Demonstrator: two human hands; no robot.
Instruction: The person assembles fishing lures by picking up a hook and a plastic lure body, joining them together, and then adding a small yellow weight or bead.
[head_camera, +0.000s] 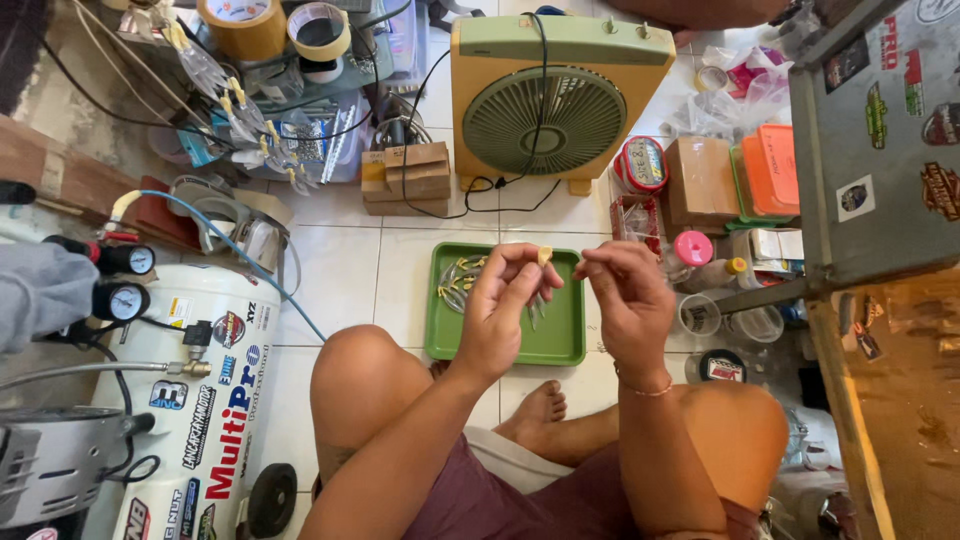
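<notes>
The left hand (503, 305) pinches a small pale-yellow piece (544, 255) between thumb and forefinger, fingers narrow and closed on it. The right hand (628, 300) has its fingertips drawn together close beside that piece; whether they hold a thin part of their own cannot be told.

The piece is held in the air just above the far edge of the green tray (565, 345). It looks tiny and light, probably rigid plastic or foam, and easy to drop; a fingertip pinch at its sides seems the sensible hold.

The tray is shallow, rectangular, smooth plastic, and lies on the white tiled floor (340, 260). Inside it rests a loose heap of thin clear pieces with yellow tips (462, 280).

Beyond the tray stands a square box fan (545, 115) with a green grille and cream housing. Left of the tray lies a white cylindrical air compressor (215, 390) with 2 round gauges. Right of the tray stand a pink-capped bottle (692, 250) and cardboard boxes (700, 180).
</notes>
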